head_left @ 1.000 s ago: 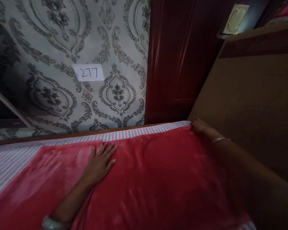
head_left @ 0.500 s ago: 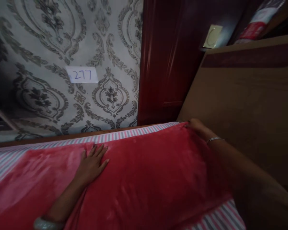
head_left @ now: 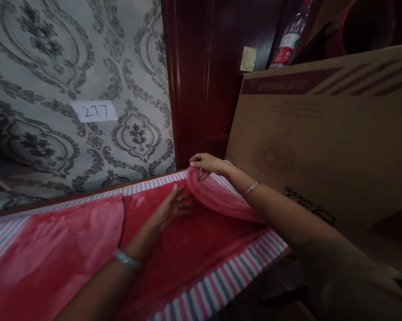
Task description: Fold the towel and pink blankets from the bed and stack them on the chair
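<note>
A red plush blanket lies over a sheet striped in pink, grey and white. Pinched in my right hand is the blanket's far right corner, lifted and folded back to the left so its paler underside shows. My left hand, somewhat blurred, hovers just over the middle of the blanket with fingers apart, holding nothing. To its left, another layer of the blanket ends in a folded edge. A bracelet circles each wrist.
A large cardboard box stands close along the right side, with a plastic bottle behind its top edge. Beyond the bed are patterned wallpaper, a paper marked 277 and a dark red wooden panel.
My right hand has pulled the blanket's right corner up and leftward, folding it over. My left hand has come off the blanket and moved right. The view has shifted right.
</note>
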Demonstrator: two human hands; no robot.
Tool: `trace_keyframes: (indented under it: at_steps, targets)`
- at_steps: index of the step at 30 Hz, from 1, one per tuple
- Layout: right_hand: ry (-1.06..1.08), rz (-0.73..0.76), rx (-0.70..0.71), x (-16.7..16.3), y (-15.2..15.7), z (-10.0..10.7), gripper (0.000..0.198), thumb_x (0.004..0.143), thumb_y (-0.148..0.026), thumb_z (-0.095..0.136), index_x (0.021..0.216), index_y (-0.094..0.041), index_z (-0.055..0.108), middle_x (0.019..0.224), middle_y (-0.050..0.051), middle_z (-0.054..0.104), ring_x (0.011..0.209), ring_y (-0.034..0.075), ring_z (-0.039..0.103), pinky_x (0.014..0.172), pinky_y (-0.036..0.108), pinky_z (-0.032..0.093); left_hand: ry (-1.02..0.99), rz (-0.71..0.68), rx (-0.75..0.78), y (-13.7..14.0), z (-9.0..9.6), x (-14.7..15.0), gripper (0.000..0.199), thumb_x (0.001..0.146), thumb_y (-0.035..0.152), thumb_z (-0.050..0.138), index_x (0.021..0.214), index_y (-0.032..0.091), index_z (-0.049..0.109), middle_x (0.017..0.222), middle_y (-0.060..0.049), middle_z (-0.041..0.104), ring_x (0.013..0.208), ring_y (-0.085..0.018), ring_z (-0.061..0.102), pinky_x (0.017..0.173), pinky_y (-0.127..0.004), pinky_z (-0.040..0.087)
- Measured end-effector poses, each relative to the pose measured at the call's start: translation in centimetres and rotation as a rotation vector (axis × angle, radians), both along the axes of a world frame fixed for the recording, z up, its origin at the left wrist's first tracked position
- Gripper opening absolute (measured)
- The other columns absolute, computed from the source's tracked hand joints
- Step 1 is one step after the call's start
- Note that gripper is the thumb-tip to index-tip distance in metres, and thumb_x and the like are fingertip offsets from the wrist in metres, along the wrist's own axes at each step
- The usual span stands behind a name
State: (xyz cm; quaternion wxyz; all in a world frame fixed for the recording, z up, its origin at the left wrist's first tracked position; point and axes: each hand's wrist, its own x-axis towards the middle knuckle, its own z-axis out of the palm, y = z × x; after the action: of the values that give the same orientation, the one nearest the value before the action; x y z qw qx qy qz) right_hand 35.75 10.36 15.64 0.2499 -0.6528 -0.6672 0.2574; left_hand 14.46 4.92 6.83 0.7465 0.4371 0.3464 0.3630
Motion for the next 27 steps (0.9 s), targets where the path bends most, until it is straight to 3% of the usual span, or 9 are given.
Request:
trace_keyframes:
  at_steps: [2,4,8,11,14,17,19,22,27]
  targets:
    - [0.288,0.059,-0.051,-1.0,-1.7,-0.8,0.027,0.101,-0.03,0.05,0.126,-0.02,0.055,0.085,0.003,0.071,0.059,0.011,0.066,0.055,0.022,0.055,-0.179,-0.029,-0.15,-0.7,-0.7,2.6,0.063,0.091,0.064,0.046,0.131,0.018,0.061,0.112,-0.018,0.072,0.101,-0.032,0.07,0.084,-0.049,0.058]
    - [0.374,-0.046,-0.038,-0.3,-3.7,-2.3,0.023,0.099,-0.026,0.053,0.12,-0.018,0.058,0.082,0.003,0.07,0.056,0.011,0.066,0.053,0.022,0.054,-0.262,0.049,-0.224,-1.0,-1.9,3.8,0.058,0.092,0.06,0.049,0.13,0.017,0.06,0.108,-0.016,0.073,0.103,-0.031,0.07,0.085,-0.048,0.059]
    - [0.247,-0.286,0.035,3.2,-8.9,-6.2,0.016,0.091,-0.015,0.056,0.104,-0.013,0.065,0.077,0.005,0.068,0.056,0.013,0.064,0.058,0.025,0.053,-0.214,0.228,-0.289,-0.4,-3.5,4.0,0.037,0.089,0.035,0.062,0.121,0.016,0.062,0.097,-0.011,0.075,0.088,-0.025,0.072,0.083,-0.044,0.06]
    - [0.187,-0.353,0.103,4.5,-14.0,-9.4,0.019,0.088,-0.016,0.057,0.102,-0.014,0.069,0.084,0.007,0.071,0.075,0.018,0.068,0.073,0.029,0.054,-0.112,0.299,-0.31,0.1,-3.4,4.3,0.026,0.087,0.02,0.063,0.112,0.016,0.063,0.083,-0.007,0.072,0.072,-0.02,0.071,0.076,-0.041,0.062]
    - [0.043,-0.323,0.242,3.9,-18.9,-12.7,0.038,0.087,-0.034,0.061,0.121,-0.017,0.066,0.107,0.011,0.072,0.1,0.026,0.066,0.089,0.036,0.052,-0.046,0.34,-0.338,0.5,-2.8,5.2,0.027,0.084,0.009,0.058,0.11,0.015,0.061,0.071,-0.003,0.068,0.062,-0.018,0.067,0.07,-0.038,0.063]
    - [-0.195,-0.298,0.326,3.1,-22.6,-15.9,0.069,0.082,-0.048,0.066,0.143,-0.019,0.052,0.133,0.016,0.062,0.122,0.034,0.055,0.102,0.048,0.046,-0.035,0.34,-0.321,0.7,-2.1,6.1,0.028,0.083,0.003,0.053,0.108,0.014,0.061,0.067,-0.001,0.065,0.058,-0.016,0.066,0.067,-0.036,0.063]
    - [-0.288,-0.318,0.34,3.3,-24.1,-17.6,0.075,0.081,-0.051,0.067,0.147,-0.02,0.048,0.137,0.017,0.057,0.126,0.037,0.051,0.104,0.053,0.043,-0.035,0.344,-0.296,0.8,-1.5,6.5,0.027,0.082,0.002,0.054,0.105,0.014,0.061,0.066,-0.001,0.065,0.06,-0.016,0.067,0.067,-0.034,0.062]
    - [-0.277,-0.337,0.381,4.7,-25.3,-19.0,0.066,0.083,-0.049,0.065,0.141,-0.017,0.054,0.13,0.018,0.059,0.121,0.035,0.053,0.103,0.051,0.043,-0.027,0.362,-0.263,1.0,-0.8,6.8,0.024,0.081,0.002,0.056,0.101,0.014,0.062,0.067,-0.002,0.066,0.066,-0.017,0.07,0.069,-0.034,0.062]
    - [-0.222,-0.266,0.431,6.9,-25.8,-19.3,0.042,0.086,-0.029,0.056,0.125,-0.018,0.065,0.118,0.015,0.062,0.114,0.031,0.055,0.103,0.049,0.044,-0.016,0.386,-0.256,1.1,-1.0,5.9,0.011,0.089,0.018,0.059,0.099,0.015,0.063,0.069,-0.003,0.068,0.07,-0.019,0.071,0.073,-0.037,0.062]
